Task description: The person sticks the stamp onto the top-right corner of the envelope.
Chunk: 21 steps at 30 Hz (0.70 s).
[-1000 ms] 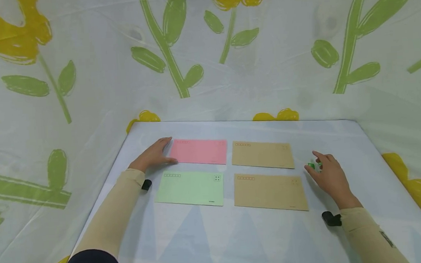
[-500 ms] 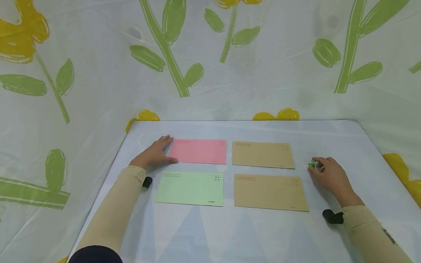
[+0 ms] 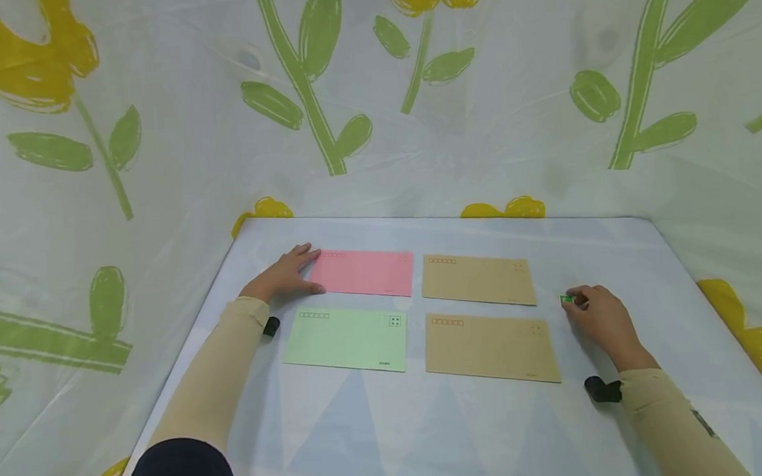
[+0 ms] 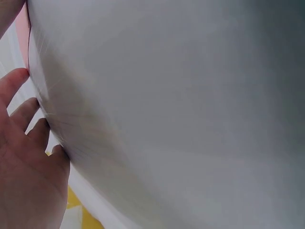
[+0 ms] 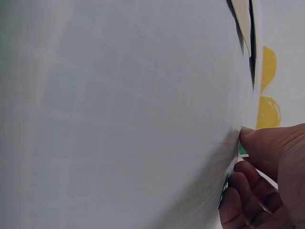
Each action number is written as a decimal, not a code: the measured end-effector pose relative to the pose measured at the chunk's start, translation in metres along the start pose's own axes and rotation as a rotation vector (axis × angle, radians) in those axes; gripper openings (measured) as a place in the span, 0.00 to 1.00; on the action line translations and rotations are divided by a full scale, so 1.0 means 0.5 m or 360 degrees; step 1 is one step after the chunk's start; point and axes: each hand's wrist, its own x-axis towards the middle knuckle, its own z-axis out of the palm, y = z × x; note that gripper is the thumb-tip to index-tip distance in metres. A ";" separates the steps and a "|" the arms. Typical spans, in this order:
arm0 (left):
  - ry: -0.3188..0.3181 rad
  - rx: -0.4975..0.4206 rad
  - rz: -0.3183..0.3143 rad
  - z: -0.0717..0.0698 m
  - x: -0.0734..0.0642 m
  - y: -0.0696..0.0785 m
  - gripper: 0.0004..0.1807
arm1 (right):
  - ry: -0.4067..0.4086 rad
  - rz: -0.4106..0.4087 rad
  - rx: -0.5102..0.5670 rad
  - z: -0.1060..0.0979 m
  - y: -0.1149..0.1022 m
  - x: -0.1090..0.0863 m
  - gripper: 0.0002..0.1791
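My left hand (image 3: 285, 275) rests on the table at the left end of a pink envelope (image 3: 361, 274), fingers spread, thumb at the lower left corner. In the left wrist view, the fingertips (image 4: 32, 102) meet the tabletop beside the pink edge. To the right of the envelopes, my right hand (image 3: 601, 319) pinches a small green stamp (image 3: 565, 299) between thumb and forefinger, low over the table. The right wrist view shows the stamp (image 5: 243, 147) under the thumb, and another dark green piece (image 5: 224, 191) by the curled fingers. The hand hides part of both.
A green envelope (image 3: 344, 340) lies below the pink one. Two brown envelopes, an upper (image 3: 478, 280) and a lower (image 3: 491, 348), lie to their right. The white table (image 3: 498, 442) ends at a flower-patterned cloth (image 3: 512, 135) behind.
My right thumb and forefinger have closed together on the green stamp, and the hand has lowered slightly. The left hand stays at the pink envelope, almost unmoved.
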 end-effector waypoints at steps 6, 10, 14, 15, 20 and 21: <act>0.0006 -0.0025 0.0015 -0.002 -0.003 0.000 0.57 | -0.0020 0.0034 0.0035 0.003 0.001 0.004 0.18; -0.0001 -0.0027 0.0013 -0.003 0.000 0.002 0.58 | -0.0013 0.0017 0.0066 0.002 0.002 0.003 0.18; -0.0012 -0.0019 -0.0001 -0.003 0.001 0.004 0.59 | 0.0003 0.0003 0.0087 -0.002 -0.003 0.000 0.17; -0.0013 -0.0021 -0.0005 -0.003 0.001 0.004 0.58 | 0.0005 0.0003 0.0088 -0.003 -0.004 -0.001 0.16; -0.0013 -0.0011 -0.0020 -0.003 0.002 0.005 0.58 | 0.0005 0.0010 0.0084 -0.004 -0.007 -0.002 0.16; -0.0013 -0.0010 -0.0025 -0.004 0.002 0.006 0.58 | 0.0004 0.0012 0.0085 -0.005 -0.006 -0.002 0.16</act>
